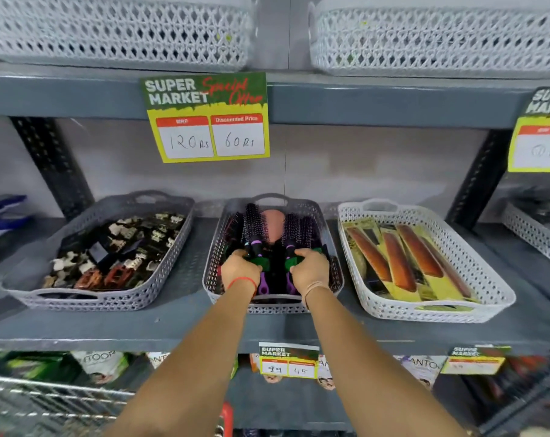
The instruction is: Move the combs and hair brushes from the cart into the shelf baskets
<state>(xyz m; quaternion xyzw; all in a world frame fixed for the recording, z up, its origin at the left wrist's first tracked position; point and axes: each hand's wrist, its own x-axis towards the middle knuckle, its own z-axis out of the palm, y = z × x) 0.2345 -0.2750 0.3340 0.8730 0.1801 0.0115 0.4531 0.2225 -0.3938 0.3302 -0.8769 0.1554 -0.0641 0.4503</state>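
Note:
A grey middle basket on the shelf holds several round hair brushes with black bristles and purple and green handles. Both my hands reach into it. My left hand is closed around the handle of a brush on the left side. My right hand grips the handle of a brush on the right side. The white basket to the right holds brown combs in yellow packs. The wire cart shows at the bottom left, its contents unclear.
A grey basket of hair clips sits on the left. Two white baskets stand on the shelf above, which carries a price sign. Packaged goods fill the shelf below. Dark shelf uprights flank the bay.

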